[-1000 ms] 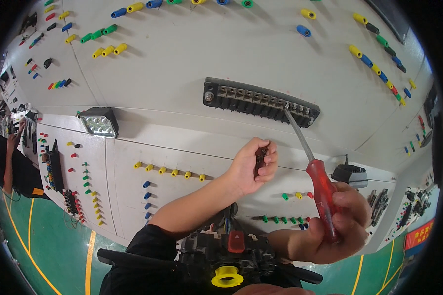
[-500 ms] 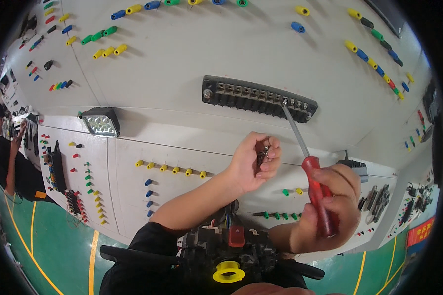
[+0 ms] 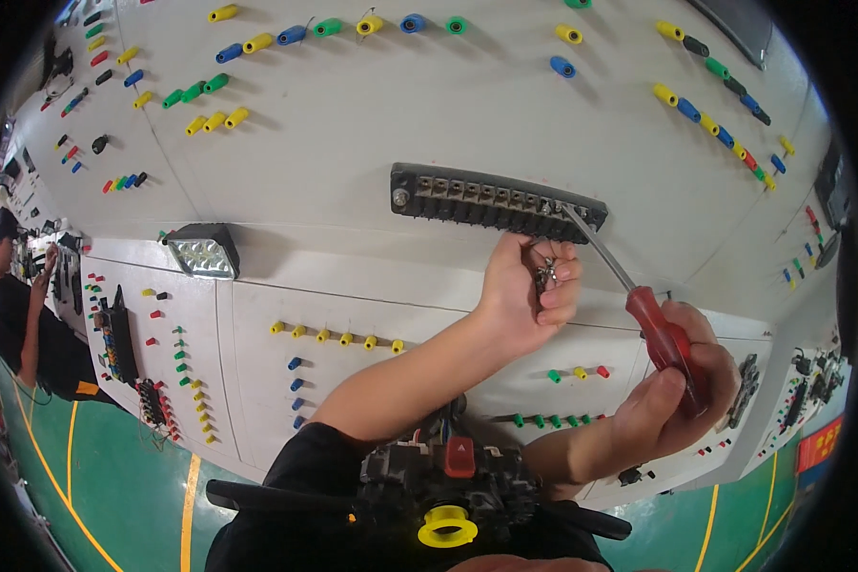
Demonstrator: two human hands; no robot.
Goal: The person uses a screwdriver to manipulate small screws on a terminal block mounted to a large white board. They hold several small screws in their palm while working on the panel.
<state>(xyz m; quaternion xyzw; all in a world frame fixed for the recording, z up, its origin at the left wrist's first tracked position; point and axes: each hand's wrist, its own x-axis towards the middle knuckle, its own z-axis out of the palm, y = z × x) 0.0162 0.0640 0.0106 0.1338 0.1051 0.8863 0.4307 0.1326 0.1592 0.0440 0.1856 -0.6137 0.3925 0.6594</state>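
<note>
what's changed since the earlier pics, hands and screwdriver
The left hand has moved up and right, close to the lower edge of the black terminal block. The tip of the red-handled screwdriver has shifted right along the block. Unchanged: the right hand grips the screwdriver; the left holds small metal pieces.

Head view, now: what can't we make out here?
Head view:
- Shiny pieces in the left hand: exact count hidden by curled fingers.
- Red screwdriver: tip too small to tell if seated in the black terminal strip.
- Its handle's lower part: partly covered by the right hand.
- Dark panel, upper right: cut off by the fisheye rim.
</note>
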